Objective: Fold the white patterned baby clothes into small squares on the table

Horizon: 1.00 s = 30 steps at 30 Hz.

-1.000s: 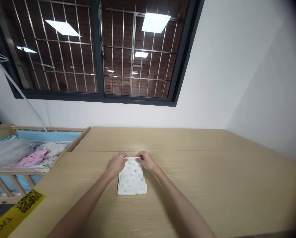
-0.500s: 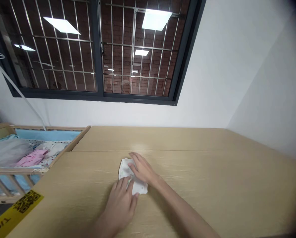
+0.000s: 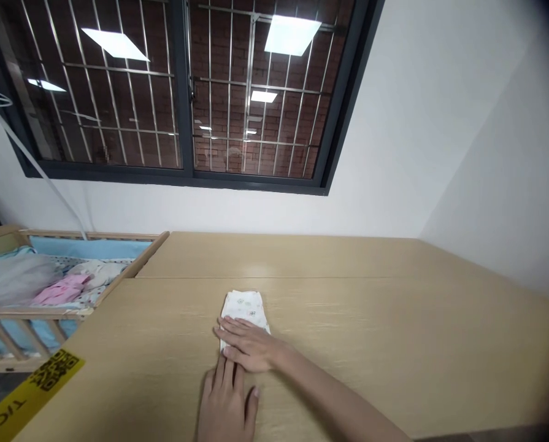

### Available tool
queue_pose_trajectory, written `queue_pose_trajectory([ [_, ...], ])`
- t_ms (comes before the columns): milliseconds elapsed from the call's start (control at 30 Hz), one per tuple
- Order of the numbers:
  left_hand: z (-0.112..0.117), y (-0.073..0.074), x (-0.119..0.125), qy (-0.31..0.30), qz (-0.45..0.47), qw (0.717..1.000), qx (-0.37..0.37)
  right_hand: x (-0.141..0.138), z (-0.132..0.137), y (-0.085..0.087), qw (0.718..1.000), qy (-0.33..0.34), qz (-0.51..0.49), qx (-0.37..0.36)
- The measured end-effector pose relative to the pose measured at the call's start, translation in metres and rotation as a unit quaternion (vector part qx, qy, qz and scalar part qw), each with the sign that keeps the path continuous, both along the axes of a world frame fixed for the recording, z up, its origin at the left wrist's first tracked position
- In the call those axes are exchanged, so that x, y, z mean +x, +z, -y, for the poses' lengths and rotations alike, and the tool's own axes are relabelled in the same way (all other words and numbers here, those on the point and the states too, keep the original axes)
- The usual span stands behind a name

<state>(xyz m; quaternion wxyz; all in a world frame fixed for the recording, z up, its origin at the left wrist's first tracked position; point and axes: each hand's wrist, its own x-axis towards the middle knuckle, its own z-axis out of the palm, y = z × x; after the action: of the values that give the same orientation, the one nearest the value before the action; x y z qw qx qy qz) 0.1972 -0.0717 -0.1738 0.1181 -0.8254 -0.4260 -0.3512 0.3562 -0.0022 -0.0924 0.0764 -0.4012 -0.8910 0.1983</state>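
Note:
A small folded white cloth (image 3: 245,306) with a fine print lies flat on the wooden tabletop (image 3: 370,344). Across its nearer half rests my right hand (image 3: 252,345), palm down, with the fingers stretched out toward the left. My left hand (image 3: 228,399) is flat on the table just below, its fingertips at the cloth's near edge and close to my right thumb. Neither hand is closed around anything. The near part of the cloth is hidden under my hands.
To the left stands a wooden crib (image 3: 138,261) with blue lining, holding a pink cloth (image 3: 65,288) and white bedding. A yellow printed strip (image 3: 30,396) runs along the table's left edge. Behind the table rises a white wall (image 3: 375,178) with a barred window (image 3: 184,110).
My right hand has slid toward me and now lies flat over the near half of the cloth. My left hand has drawn back toward me. The cloth's far half is now uncovered and smoother.

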Motion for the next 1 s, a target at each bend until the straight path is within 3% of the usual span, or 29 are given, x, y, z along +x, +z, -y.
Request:
queue_pose_trajectory([
  [133, -0.003, -0.006, -0.005, 0.009, -0.033, 0.999, 0.023, 0.012, -0.025, -0.006, 0.999, -0.033, 0.023, 0.033],
  [300, -0.004, -0.011, -0.004, 0.015, -0.021, 1.0, 0.001, 0.025, -0.054, -0.009, 0.996, -0.067, 0.025, 0.055],
  [500, -0.002, -0.01, -0.004, 0.007, -0.026, 1.0, -0.016, 0.028, -0.064, -0.012, 0.994, -0.08, 0.021, 0.073],
  [600, -0.014, 0.002, -0.012, -0.017, -0.018, 0.997, -0.072, 0.03, -0.056, -0.005, 0.992, -0.096, -0.005, 0.08],
  [700, -0.038, 0.027, -0.029, -0.095, -0.039, 0.982, -0.16, 0.037, -0.048, 0.008, 0.974, -0.164, -0.102, 0.12],
  [767, -0.058, 0.043, -0.042, -0.162, -0.077, 0.967, -0.18, 0.046, -0.044, 0.014, 0.95, -0.215, -0.191, 0.124],
  [900, -0.091, 0.06, -0.053, -0.257, -0.138, 0.946, -0.144, 0.066, -0.039, 0.017, 0.915, -0.245, -0.319, 0.026],
  [1000, -0.103, 0.066, -0.049, -0.285, -0.16, 0.926, -0.188, 0.08, -0.031, 0.015, 0.923, -0.211, -0.318, -0.056],
])
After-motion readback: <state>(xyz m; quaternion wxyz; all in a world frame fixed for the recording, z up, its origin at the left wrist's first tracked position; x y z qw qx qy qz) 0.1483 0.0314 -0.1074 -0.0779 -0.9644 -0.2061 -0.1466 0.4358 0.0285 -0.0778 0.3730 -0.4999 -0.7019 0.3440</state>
